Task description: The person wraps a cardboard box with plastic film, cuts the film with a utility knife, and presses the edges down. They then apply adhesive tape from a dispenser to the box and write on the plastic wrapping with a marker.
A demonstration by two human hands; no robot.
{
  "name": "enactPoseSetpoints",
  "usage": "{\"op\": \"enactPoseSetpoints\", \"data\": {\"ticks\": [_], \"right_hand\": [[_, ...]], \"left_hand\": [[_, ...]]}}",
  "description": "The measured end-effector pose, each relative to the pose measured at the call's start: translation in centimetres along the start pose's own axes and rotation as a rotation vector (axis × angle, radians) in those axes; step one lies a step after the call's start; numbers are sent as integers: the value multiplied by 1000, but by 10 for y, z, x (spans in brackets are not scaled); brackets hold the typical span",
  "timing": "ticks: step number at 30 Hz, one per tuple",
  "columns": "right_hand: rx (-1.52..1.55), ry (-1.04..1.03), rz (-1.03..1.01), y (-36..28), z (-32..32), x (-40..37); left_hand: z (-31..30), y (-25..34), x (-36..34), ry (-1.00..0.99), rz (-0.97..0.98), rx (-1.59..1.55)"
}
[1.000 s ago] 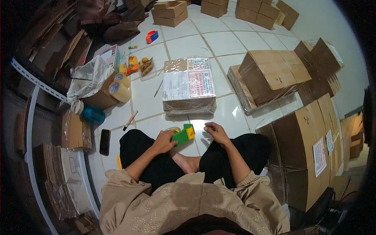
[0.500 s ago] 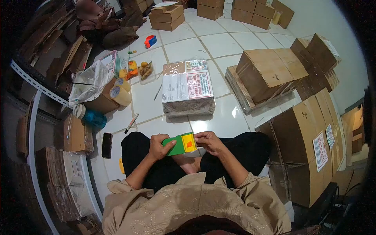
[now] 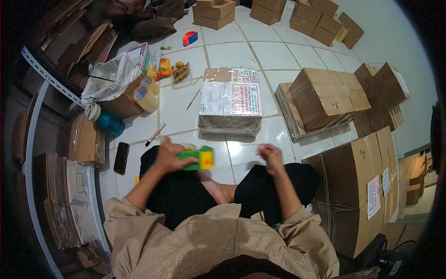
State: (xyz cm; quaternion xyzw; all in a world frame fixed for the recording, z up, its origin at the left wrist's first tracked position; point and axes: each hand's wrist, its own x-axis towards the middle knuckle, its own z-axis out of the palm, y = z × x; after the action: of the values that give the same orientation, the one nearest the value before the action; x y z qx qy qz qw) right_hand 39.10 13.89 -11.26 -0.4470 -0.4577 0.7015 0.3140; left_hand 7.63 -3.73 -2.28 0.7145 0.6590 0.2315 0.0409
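Note:
My left hand [image 3: 171,156] is closed around a green and yellow tape dispenser [image 3: 200,159], held above my crossed legs. The dispenser is slightly blurred, with its yellow end facing right. My right hand [image 3: 271,156] is off to the right, fingers pinched together. A faint see-through strip, apparently clear tape [image 3: 241,165], spans the gap between the hands. In front of them on the tiles sits a plastic-wrapped carton [image 3: 230,104] with a white paper and red-printed labels on top.
At left are a marker [image 3: 155,134], a phone [image 3: 121,158], a blue bottle [image 3: 110,122], tape rolls [image 3: 145,98] and a metal shelf [image 3: 51,69]. A red and blue tape dispenser [image 3: 190,38] lies farther off. Large cartons [image 3: 357,181] stand at right. Another person's legs [image 3: 155,23] show at top left.
My hands have moved apart: the left went leftward and up with the tape dispenser, the right moved away from its yellow end, rightward and up. The view has also shifted slightly.

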Motion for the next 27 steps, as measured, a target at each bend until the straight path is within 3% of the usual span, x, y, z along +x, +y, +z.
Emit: {"op": "enactPoseSetpoints", "data": {"ticks": [2, 5, 9, 15, 27], "right_hand": [[-13, 96, -77, -10, -30, 15], [-91, 109, -243, -15, -14, 25], [-130, 190, -235, 1, -4, 38], [-122, 264, -429, 12, -15, 53], [-173, 271, -522, 26, -2, 101]], "left_hand": [[-21, -40, -10, 76, -2, 54], [-24, -77, -18, 15, -3, 267], [-3, -100, -8, 64, 3, 225], [30, -102, 7, 57, -40, 194], [55, -106, 14, 160, -120, 305]]}}
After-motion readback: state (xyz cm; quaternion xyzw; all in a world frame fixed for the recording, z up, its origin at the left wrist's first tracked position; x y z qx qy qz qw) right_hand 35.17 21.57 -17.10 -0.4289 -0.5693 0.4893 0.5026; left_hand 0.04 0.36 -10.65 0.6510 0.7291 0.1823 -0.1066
